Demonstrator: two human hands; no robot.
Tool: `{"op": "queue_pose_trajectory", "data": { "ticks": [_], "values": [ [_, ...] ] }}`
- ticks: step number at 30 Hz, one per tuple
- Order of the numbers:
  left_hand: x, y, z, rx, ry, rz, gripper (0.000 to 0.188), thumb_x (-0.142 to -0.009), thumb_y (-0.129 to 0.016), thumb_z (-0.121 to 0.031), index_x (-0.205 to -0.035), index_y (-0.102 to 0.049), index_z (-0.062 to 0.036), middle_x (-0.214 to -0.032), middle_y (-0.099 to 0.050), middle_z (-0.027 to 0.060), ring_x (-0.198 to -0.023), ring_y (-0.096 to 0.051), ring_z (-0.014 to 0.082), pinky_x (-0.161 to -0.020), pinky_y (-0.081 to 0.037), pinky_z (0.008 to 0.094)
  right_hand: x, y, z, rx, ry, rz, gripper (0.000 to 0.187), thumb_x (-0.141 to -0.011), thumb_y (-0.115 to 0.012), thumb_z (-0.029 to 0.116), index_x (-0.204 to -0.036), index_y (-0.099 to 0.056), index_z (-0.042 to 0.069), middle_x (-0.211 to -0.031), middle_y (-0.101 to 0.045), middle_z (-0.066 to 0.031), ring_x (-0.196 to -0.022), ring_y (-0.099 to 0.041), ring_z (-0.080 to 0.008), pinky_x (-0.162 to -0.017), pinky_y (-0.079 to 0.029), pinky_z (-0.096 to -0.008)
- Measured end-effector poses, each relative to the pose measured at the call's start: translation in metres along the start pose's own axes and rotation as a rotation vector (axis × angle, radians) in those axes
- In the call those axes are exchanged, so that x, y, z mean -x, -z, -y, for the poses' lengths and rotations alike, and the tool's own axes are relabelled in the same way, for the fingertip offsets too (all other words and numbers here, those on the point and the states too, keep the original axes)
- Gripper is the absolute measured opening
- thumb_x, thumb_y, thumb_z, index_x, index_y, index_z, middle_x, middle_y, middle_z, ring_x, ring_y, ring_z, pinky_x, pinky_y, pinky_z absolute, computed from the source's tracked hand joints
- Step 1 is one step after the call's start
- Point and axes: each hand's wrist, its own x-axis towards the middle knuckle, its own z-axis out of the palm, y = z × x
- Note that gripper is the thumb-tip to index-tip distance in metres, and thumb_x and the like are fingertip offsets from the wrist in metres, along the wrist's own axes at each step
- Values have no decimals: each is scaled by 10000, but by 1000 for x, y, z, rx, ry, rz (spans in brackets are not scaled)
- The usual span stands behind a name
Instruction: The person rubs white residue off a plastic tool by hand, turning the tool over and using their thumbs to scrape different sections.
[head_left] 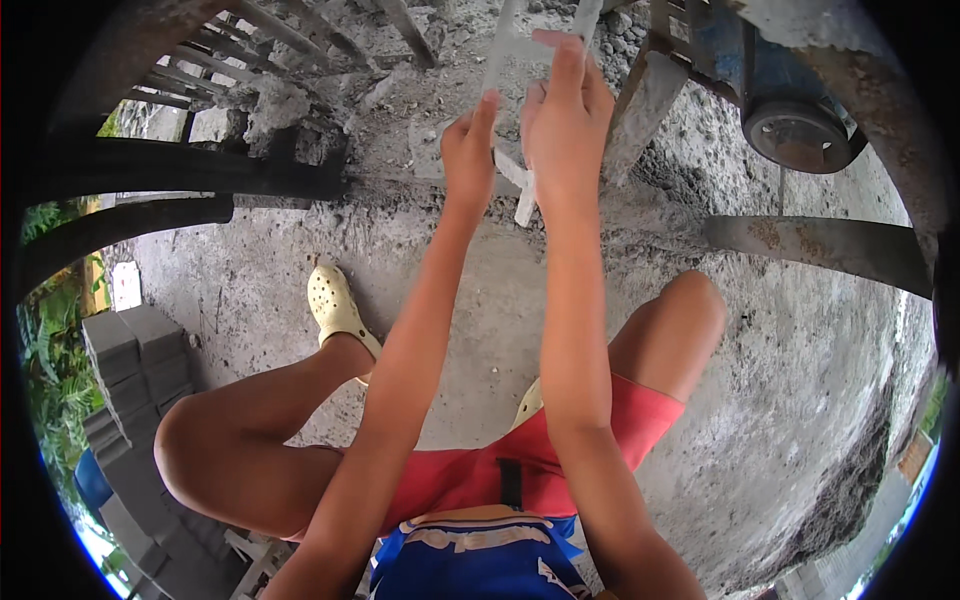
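Far left, a stack of grey concrete blocks (135,365) sits well clear of you. Your left hand (468,150) is closed on the lower part of a pale grey, cement-crusted flat bar (512,45) held up ahead of you, forefinger raised along it. Your right hand (565,115) clasps the same bar higher up, fingers stretched up its face. The crust looks gritty: a loose grip could let it slide and drop towards your pale yellow clog (335,305). Far right, a rusty round wheel (800,132) sits close to your knuckles.
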Motion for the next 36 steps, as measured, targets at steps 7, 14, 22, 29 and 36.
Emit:
{"op": "queue_pose_trajectory", "data": {
  "ticks": [7,14,22,29,36],
  "values": [
    [18,3,17,-97,191,-102,483,-842,-480,-406,-527,-389,-52,-490,-319,-25,-503,-265,75,-443,-236,275,-15,7,-13,243,-208,111,352,-899,-364,334,-976,-534,36,-437,-291,48,-328,-211,-45,-313,-162,-234],
    [4,-6,-22,-68,-48,-33,467,-848,-472,-394,-546,-425,-41,-487,-359,-12,-488,-311,71,-436,-262,277,-5,7,10,207,197,10,379,-906,-340,332,-1016,-529,22,-435,-308,39,-317,-231,-65,-312,-172,-250],
    [-12,-18,0,-94,72,-60,486,-850,-458,-404,-560,-421,-16,-497,-350,0,-488,-283,90,-430,-252,288,-40,13,-3,250,-48,126,367,-907,-335,311,-959,-541,11,-394,-293,34,-297,-219,-59,-302,-169,-239],
    [-28,-13,27,37,191,-90,502,-850,-444,-430,-554,-430,-24,-518,-359,-4,-518,-287,82,-463,-269,274,-61,8,-50,700,507,64,365,-914,-294,263,-951,-568,25,-513,-411,-47,-383,-331,-105,-359,-269,-285],
    [-5,-9,-26,-51,188,5,449,-851,-466,-413,-579,-468,-55,-513,-340,-35,-506,-286,66,-450,-261,253,-30,6,7,201,71,77,367,-911,-337,323,-944,-535,17,-420,-309,37,-312,-236,-51,-315,-169,-236]
  ]
}}
